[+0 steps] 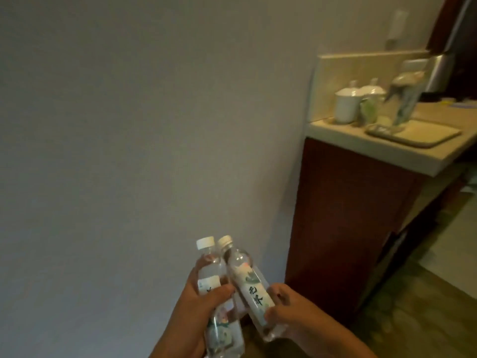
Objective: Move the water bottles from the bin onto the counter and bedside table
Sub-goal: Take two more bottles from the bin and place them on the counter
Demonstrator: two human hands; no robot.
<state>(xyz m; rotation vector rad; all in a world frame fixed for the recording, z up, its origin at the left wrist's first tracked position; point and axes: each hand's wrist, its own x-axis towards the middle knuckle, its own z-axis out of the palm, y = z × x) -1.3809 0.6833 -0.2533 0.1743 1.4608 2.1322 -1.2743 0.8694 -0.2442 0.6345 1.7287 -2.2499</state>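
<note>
We carry 2 bottles upright, caps touching, the left hand (204, 303) wrapped around one bottle (214, 288) and the right hand (286, 310) around the other (251, 285), probably to set both on the counter (374, 148) ahead.

The scene is dim and warm-toned, with the wall (129, 125) shading to grey at the left of the frame. Motion blur smears the items on the worktop (387, 151) at upper right. Wide-angle distortion tilts and bends the lines near the edges.
</note>
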